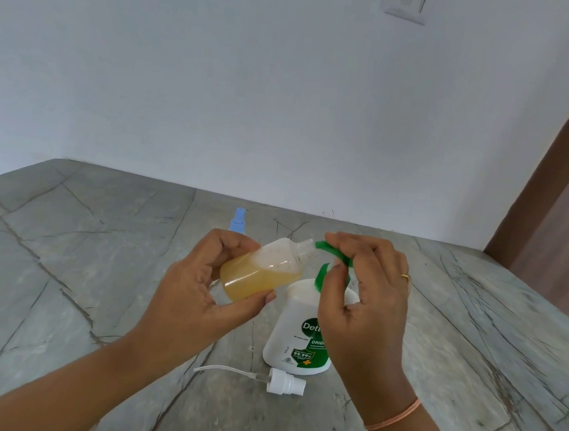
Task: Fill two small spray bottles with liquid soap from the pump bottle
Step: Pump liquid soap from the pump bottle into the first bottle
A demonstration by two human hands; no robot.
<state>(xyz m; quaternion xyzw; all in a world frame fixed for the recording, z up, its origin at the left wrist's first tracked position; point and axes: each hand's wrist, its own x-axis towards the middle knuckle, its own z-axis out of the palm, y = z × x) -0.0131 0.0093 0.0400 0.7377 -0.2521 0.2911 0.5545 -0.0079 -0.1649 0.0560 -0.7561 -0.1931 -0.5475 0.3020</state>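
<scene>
My left hand (196, 286) grips a small clear spray bottle (264, 270), tilted with its open neck against the green nozzle. Amber soap fills roughly its lower half. My right hand (366, 292) rests on the green pump head (333, 251) of the white pump bottle (299, 335), which stands upright on the counter. A white spray cap (286, 382) with its thin dip tube lies on the counter in front of the pump bottle. Behind my left hand a second small bottle with a blue spray cap (238, 221) stands, mostly hidden.
The grey stone counter (80, 265) runs to a white wall at the back. A brown door frame (558, 172) rises at the right, just past the counter's edge.
</scene>
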